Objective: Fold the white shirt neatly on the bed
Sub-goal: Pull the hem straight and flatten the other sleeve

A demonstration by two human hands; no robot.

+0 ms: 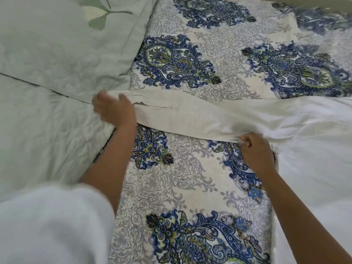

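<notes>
The white shirt [314,141] lies on the bed at the right, its body spread out and running off the right edge. One long sleeve [190,115] stretches flat to the left across the patterned sheet. My left hand [114,109] grips the cuff end of that sleeve, blurred by motion. Near the armpit, my right hand [255,149] pinches the sleeve's lower edge, fingers closed on the cloth.
The bed sheet [171,178] is cream with blue paisley motifs. A pale green quilted pillow [66,44] and matching cover [47,130] fill the left side. My white sleeve [51,225] covers the bottom left corner.
</notes>
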